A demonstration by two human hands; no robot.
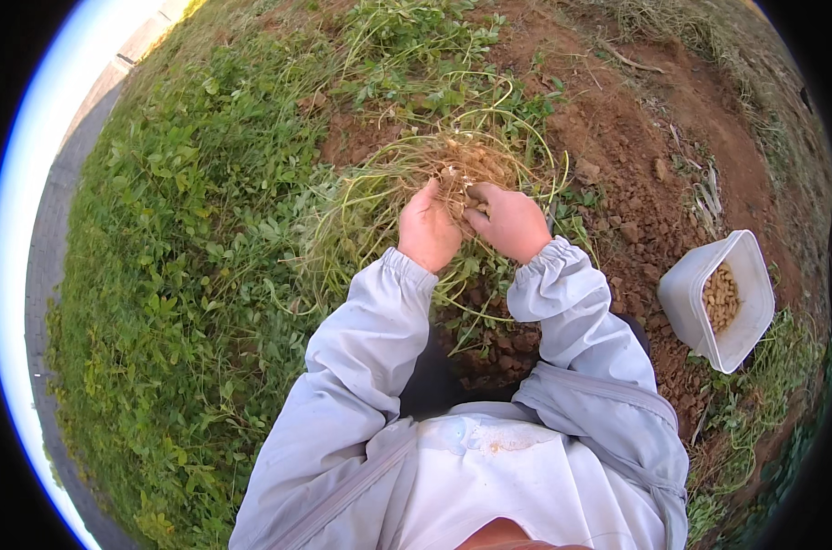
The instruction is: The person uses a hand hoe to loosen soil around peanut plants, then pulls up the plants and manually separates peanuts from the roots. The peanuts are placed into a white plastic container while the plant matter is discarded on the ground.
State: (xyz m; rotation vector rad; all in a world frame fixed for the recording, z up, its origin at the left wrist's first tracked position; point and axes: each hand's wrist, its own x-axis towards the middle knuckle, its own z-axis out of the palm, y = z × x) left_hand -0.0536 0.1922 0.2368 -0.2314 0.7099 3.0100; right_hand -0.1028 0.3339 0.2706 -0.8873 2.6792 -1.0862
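Note:
An uprooted bunch of peanut plants (481, 161) lies in front of me, its tangled brown roots turned up and its green stems curving outward. My left hand (430, 230) grips the near side of the root mass. Close beside it, my right hand (509, 216) has thumb and fingers closed around peanut pods (479, 205) at the roots. Whether these pods are still attached cannot be made out. Fingers and roots partly cover each other. To my right, a white plastic bucket (680, 302) leans on the soil, with picked peanuts (720, 297) inside.
Dense green peanut plants (175, 275) cover the ground on the left. Loose reddish-brown soil (615, 151) with clods runs along the right. A dry stick (629, 60) and pale plant scraps (710, 196) lie there. A grey paved strip (45, 247) borders the far left.

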